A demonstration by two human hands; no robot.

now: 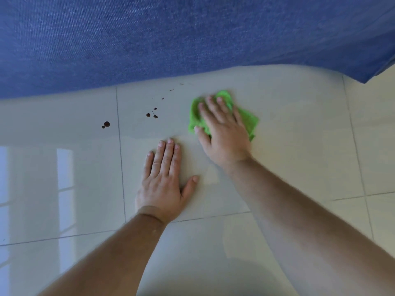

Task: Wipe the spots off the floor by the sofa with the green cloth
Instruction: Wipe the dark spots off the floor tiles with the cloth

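Observation:
A crumpled green cloth (248, 121) lies on the pale tiled floor (288, 129) just in front of the blue sofa (171, 39). My right hand (222, 129) presses flat on top of it, fingers spread over the cloth. Several dark brown spots (106, 124) dot the floor to the left of the cloth, with a cluster of spots (152, 114) nearer it and faint smears trailing toward the sofa's edge. My left hand (164, 178) rests palm down on the bare tile, nearer me, holding nothing.
The sofa's blue fabric front fills the whole top of the view and overhangs the floor. Glossy tiles with thin grout lines stretch to the left, right and toward me, with window reflections at the left.

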